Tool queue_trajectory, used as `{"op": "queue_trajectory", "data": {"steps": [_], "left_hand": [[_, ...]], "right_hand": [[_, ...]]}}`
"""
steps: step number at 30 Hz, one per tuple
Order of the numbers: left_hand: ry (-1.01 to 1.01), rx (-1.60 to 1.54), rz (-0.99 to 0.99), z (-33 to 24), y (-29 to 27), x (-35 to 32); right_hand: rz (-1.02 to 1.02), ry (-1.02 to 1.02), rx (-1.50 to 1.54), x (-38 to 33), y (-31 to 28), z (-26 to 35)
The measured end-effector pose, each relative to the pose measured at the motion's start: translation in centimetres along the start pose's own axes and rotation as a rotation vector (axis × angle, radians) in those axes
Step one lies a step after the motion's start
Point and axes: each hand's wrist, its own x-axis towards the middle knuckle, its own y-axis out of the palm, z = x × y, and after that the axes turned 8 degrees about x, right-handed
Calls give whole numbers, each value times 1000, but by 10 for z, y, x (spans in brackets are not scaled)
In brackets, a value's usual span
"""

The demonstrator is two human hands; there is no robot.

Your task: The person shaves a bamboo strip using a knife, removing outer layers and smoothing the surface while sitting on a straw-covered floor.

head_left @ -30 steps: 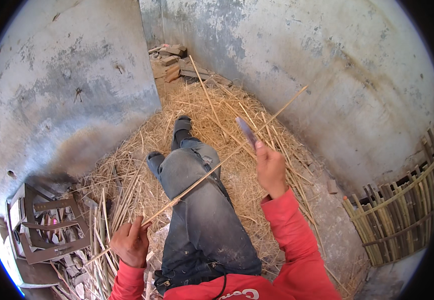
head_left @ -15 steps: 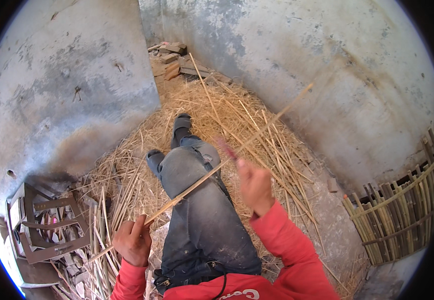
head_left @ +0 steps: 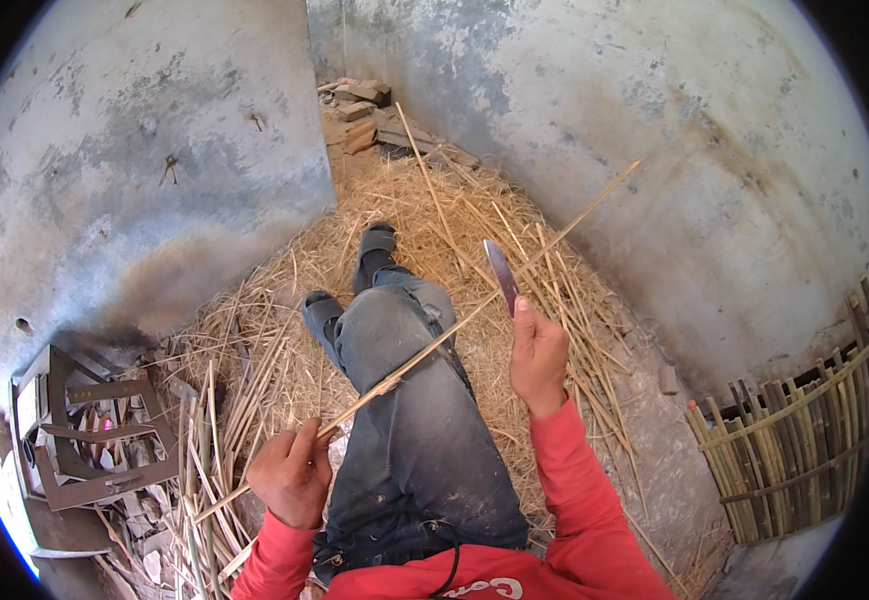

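Observation:
A long thin bamboo strip (head_left: 419, 357) runs slantwise over my thighs, from the lower left up toward the wall at the right. My left hand (head_left: 291, 473) is closed around it near its lower end. In my right hand (head_left: 539, 358) is a knife (head_left: 501, 277), its blade pointing up and away from me. The blade lies across the strip in the picture; whether it touches I cannot tell. The handle is hidden in my fist. A frayed, split spot shows on the strip above my leg.
Pale shavings (head_left: 354, 262) cover the floor around my legs, with loose strips (head_left: 564, 310) to the right and more strips (head_left: 201, 470) at the left. A metal frame (head_left: 104, 440) stands at the left, a slatted bamboo panel (head_left: 799, 440) at the right. Bricks (head_left: 359, 105) lie by the far wall.
My right hand has moved a little right, and the knife, blurred before, now shows clearly. My left hand still grips the strip, slightly farther right. The whole view has shifted a bit.

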Motion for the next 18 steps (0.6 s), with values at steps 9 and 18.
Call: {"op": "queue_trajectory", "data": {"steps": [9, 18], "left_hand": [[-7, 16, 11, -28, 7, 19], [-14, -75, 40, -34, 15, 27]], "right_hand": [[120, 32, 97, -30, 12, 6], [286, 153, 224, -63, 24, 15]]}}
